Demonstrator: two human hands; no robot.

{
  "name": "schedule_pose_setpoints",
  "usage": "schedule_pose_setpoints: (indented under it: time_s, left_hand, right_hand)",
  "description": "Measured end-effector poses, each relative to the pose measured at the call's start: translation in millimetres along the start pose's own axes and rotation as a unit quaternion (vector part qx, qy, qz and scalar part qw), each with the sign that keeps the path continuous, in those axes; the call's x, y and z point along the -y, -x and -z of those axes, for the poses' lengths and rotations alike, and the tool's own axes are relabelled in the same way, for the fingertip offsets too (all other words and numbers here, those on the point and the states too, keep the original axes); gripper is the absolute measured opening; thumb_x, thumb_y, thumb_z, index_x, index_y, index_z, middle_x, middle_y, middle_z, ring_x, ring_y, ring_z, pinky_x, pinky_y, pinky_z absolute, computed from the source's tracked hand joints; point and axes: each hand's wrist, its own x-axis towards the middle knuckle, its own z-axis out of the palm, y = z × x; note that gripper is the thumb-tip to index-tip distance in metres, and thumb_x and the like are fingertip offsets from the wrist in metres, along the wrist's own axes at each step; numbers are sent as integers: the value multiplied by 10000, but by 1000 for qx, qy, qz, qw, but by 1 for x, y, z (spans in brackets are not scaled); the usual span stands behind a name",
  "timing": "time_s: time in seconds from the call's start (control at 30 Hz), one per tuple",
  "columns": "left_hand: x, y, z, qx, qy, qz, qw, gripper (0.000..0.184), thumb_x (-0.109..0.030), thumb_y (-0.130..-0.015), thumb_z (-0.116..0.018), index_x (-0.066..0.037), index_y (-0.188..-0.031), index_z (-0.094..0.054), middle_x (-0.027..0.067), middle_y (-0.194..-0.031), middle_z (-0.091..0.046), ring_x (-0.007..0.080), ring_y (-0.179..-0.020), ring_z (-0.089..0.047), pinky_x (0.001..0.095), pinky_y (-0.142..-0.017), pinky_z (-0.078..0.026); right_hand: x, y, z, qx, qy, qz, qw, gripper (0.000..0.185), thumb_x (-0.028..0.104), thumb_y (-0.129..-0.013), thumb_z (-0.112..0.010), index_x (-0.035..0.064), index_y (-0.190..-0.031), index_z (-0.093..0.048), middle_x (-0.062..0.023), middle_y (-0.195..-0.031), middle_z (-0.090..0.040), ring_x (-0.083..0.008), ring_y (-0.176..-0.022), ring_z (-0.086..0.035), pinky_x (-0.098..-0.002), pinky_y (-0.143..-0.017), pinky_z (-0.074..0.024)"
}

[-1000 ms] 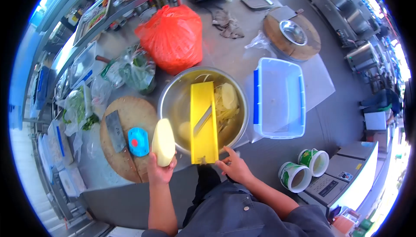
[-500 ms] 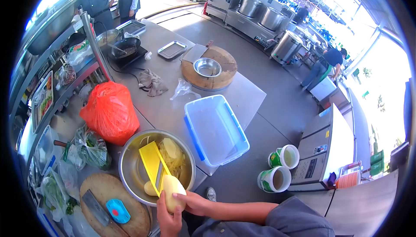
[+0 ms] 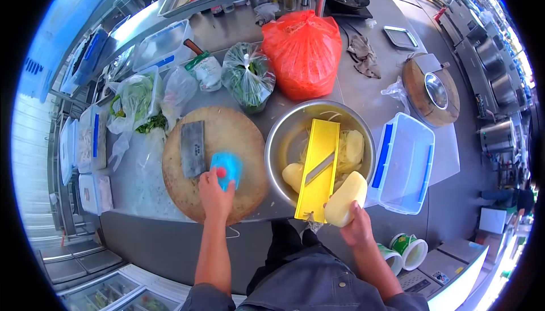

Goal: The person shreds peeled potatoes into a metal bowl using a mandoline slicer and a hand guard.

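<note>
Fingers of the left hand reach the red knob of the blue holder on the round board, though blur hides whether they pinch it; a grasp centred on that knob should keep it level and clear of the cleaver. Right hand curls firmly round the lower end of a peeled potato beside the yellow slicer, a sound hold for slippery flesh, with fingertips best kept away from the slanted blade.
</note>
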Motion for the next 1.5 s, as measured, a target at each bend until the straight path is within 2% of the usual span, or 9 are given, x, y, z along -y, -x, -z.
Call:
schedule_pose_setpoints:
  time_s: [0.33, 0.4, 0.43, 0.57, 0.7, 0.8, 1.03, 1.3, 1.5]
  left_hand:
    - [-16, -28, 7, 42, 50, 62, 996, 534, -236, -848, -705, -28, -1316, -551, 132, -1140, -598, 320, -1073, -568, 449, -934, -477]
    - [-17, -20, 14, 96, 740, 199, 635, 416, -268, -954, -572, -42, -1304, -569, 112, -1215, -616, 271, -1112, -597, 431, -976, -493]
    - [-17, -9, 12, 124, 808, 268, 509, 401, -280, -1016, -462, -40, -1321, -561, 118, -1288, -607, 263, -1161, -601, 419, -1014, -499]
    - [-58, 17, 7, 210, 872, 182, 403, 478, -376, -1004, -538, -28, -1332, -550, 133, -1287, -612, 279, -1171, -600, 439, -1006, -510]
    - [-81, 36, -5, 216, 819, 226, 481, 598, -409, -984, -612, -31, -1426, -469, 112, -1320, -587, 254, -1170, -593, 417, -1014, -503]
    - [-117, 38, 13, 227, 682, 51, 693, 517, -281, -1036, -533, -7, -1461, -426, 101, -1363, -552, 194, -1194, -554, 337, -1031, -438]
    - [-164, 64, 29, 115, 493, -142, 850, 512, -199, -947, -574, 38, -1391, -480, 195, -1241, -562, 302, -1109, -554, 404, -981, -433]
    - [-171, 82, 24, 33, 434, -180, 882, 491, -237, -922, -588, 35, -1327, -529, 227, -1145, -571, 380, -1030, -557, 447, -919, -454]
    - [-142, 65, 4, 225, 602, 60, 763, 392, -193, -1032, -525, 26, -1356, -547, 92, -1251, -627, 164, -1075, -621, 302, -951, -485]
  right_hand:
    - [1, -5, -9, -5, 20, 10, 1000, 643, 383, -992, -611, -15, -1439, -378, -158, -1349, -561, -322, -1244, -558, -482, -1087, -415]
    - [-1, -7, -5, -30, 22, 6, 999, 631, 389, -1003, -592, -14, -1439, -380, -151, -1355, -559, -313, -1245, -559, -472, -1087, -418]
    - [-2, -10, -6, -43, 29, 2, 999, 620, 395, -1014, -572, -13, -1440, -383, -143, -1360, -557, -304, -1245, -559, -463, -1087, -421]
    - [5, -12, -31, -32, 18, -5, 999, 587, 396, -1036, -530, -9, -1438, -392, -127, -1364, -555, -280, -1238, -563, -445, -1079, -434]
    - [6, -16, -52, -45, 32, 0, 998, 573, 418, -1044, -501, 2, -1430, -419, -133, -1347, -575, -269, -1222, -579, -436, -1051, -462]
    - [8, -16, -62, -57, 41, -9, 997, 563, 425, -1046, -488, 5, -1418, -443, -127, -1339, -590, -260, -1210, -595, -426, -1038, -474]
    - [1, -12, -72, -33, 13, 8, 999, 521, 378, -1034, -540, -23, -1360, -478, -115, -1236, -620, -208, -1114, -624, -361, -973, -505]
    - [-11, -1, -77, -41, 112, 44, 992, 450, 339, -1034, -566, -18, -1305, -531, -53, -1133, -634, -114, -988, -599, -278, -853, -498]
    - [-37, -4, -45, 37, 159, -22, 986, 526, 321, -1068, -482, -3, -1472, -393, -118, -1421, -489, -205, -1247, -519, -353, -1070, -401]
